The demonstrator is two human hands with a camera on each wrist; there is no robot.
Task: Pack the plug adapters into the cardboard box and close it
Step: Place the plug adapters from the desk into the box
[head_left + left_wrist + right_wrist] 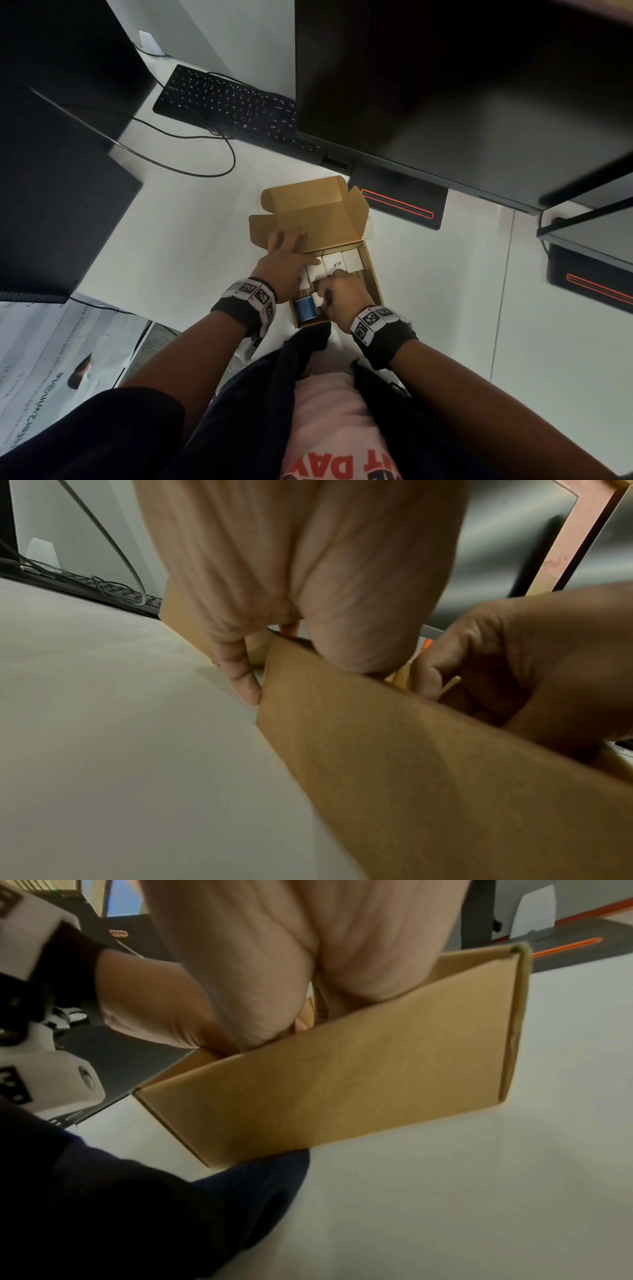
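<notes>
The cardboard box (373, 274) sits on the white desk (191, 240) right at the person's front edge, its lid (308, 212) folded back and away from the body. Both hands are in or over it.

The left hand (284, 257) reaches across the far-left corner of the box with fingers stretched out fairly straight, resting where the lid meets the box; in the left wrist view 1 fingertip (245, 688) touches the outside corner of the cardboard wall. It grips nothing.

The right hand (342, 291) is curled down inside the box, fingers bent around or against the white plug adapters (334, 263) — whether it actually pinches 1 of them cannot be told, since the fingertips are hidden from every view.

The adapters lie packed in a row directly under and just beyond the right hand's knuckles, between the 2 hands. A blue spool (303, 308) lies in the near-left corner of the box, just beside the right hand, below the left wrist.

Beyond the lid stand a black keyboard (226, 102) and a dark monitor (445, 85).
</notes>
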